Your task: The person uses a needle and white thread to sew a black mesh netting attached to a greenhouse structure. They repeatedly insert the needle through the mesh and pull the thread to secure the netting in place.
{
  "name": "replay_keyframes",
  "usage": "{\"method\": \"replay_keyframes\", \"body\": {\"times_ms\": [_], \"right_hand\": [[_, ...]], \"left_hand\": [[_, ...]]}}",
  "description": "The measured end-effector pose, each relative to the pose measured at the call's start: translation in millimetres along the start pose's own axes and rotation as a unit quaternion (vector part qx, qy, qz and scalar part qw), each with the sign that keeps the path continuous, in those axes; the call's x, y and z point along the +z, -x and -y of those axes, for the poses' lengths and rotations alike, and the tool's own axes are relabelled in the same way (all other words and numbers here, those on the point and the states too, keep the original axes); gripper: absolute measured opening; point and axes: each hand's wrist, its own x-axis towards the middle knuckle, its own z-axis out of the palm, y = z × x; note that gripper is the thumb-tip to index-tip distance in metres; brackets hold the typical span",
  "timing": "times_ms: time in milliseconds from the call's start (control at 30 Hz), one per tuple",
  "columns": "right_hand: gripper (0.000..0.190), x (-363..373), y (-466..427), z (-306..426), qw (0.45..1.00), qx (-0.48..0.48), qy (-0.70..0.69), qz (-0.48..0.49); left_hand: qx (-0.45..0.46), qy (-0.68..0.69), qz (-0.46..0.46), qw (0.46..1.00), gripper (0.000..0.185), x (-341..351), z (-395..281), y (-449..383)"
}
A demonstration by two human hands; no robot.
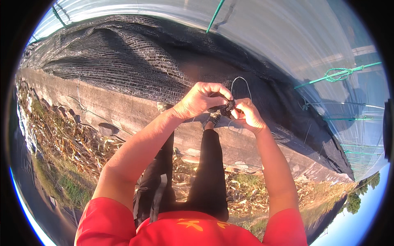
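Observation:
In front of me, my left hand (204,100) pinches a bunched knot of black mesh (227,109) between thumb and fingertips. My right hand (248,115) grips the same bunch from the other side, its fingertips close to those of the left. A thin pale cord (241,77) arches up behind the hands, and a loose end (235,127) curls below them. Whether the right fingers also hold the cord cannot be made out. Behind the hands spreads a large black shade net (138,58), folded in places and draped over a low concrete ledge (101,101).
Plastic film (271,30) of a greenhouse-like cover rises beyond the net. Across it run green ropes, one with a looped knot (338,74). My shoe (212,119) is by the ledge. Dry leaves (243,190) and grass cover the ground; a stone (107,129) lies at left.

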Motion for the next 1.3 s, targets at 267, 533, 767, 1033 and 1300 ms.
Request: {"method": "replay_keyframes", "body": {"times_ms": [267, 533, 767, 1033, 1300], "right_hand": [[0.031, 21, -8, 28, 0.910, -0.026, 0.375, -0.174], [0.017, 92, -15, 51, 0.681, -0.321, 0.607, -0.256], [0.012, 96, -44, 34, 0.722, -0.292, 0.587, -0.221], [0.013, 96, -25, 41, 0.690, -0.313, 0.620, -0.205], [0.009, 123, -27, 46, 0.707, -0.252, 0.589, -0.300]], "left_hand": [[0.076, -0.024, -0.104, 0.991, 0.002, -3, 6, -1], [0.118, -0.057, -0.093, 0.987, 0.002, -23, -25, 0], [0.076, -0.168, -0.071, 0.980, 0.005, -35, -45, 14], [0.014, -0.494, 0.008, 0.869, 0.033, -70, -40, 18], [0.078, -0.454, -0.043, 0.886, 0.024, -55, -37, 8]]}}
